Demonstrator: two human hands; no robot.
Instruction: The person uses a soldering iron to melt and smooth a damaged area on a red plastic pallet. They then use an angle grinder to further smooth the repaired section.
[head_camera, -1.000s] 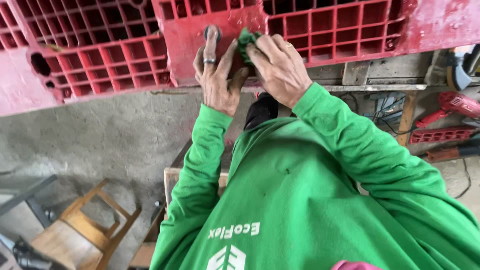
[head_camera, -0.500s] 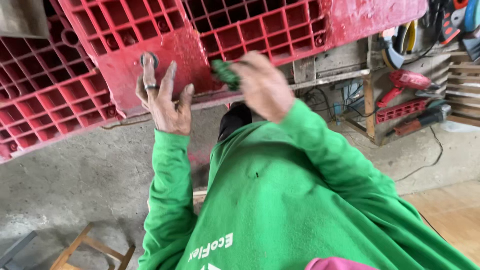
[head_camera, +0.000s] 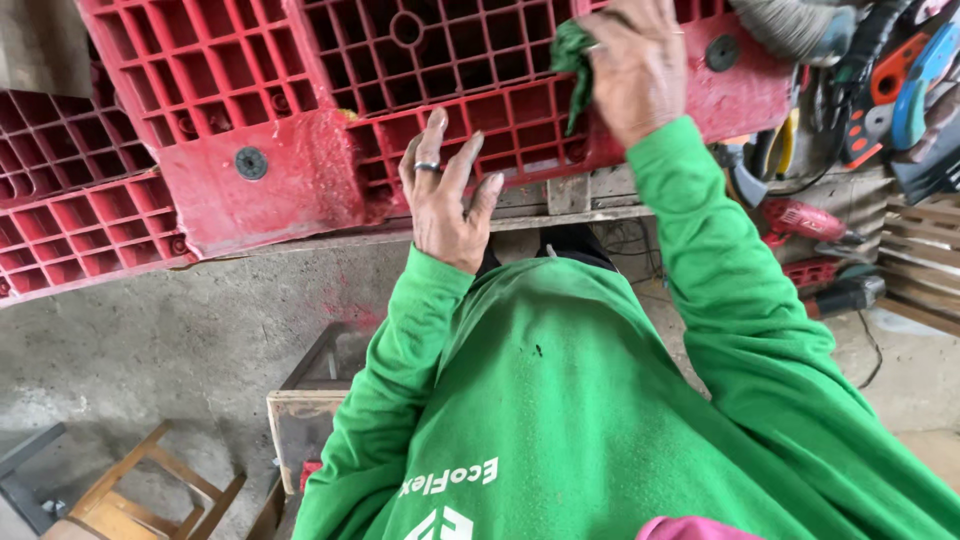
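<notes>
— Hands? Left hand (head_camera: 445, 195) flat, fingers spread, pressed on the red plastic pallet (head_camera: 300, 120). Right hand (head_camera: 635, 65) clenched around a green cloth (head_camera: 572, 50), against the grid.

— Progress? Hard to judge; red dust visible on 1 worn corner.

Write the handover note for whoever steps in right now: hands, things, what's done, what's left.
Left hand: open, fingers spread, flat against the red plastic pallet.
Right hand: closed on a green cloth, pressed to the pallet's grid higher up.
The pallet leans over a wooden ledge; power tools lie to the right.
Done: cannot tell how much is wiped.
Left: probably the remaining grid; check it.
</notes>
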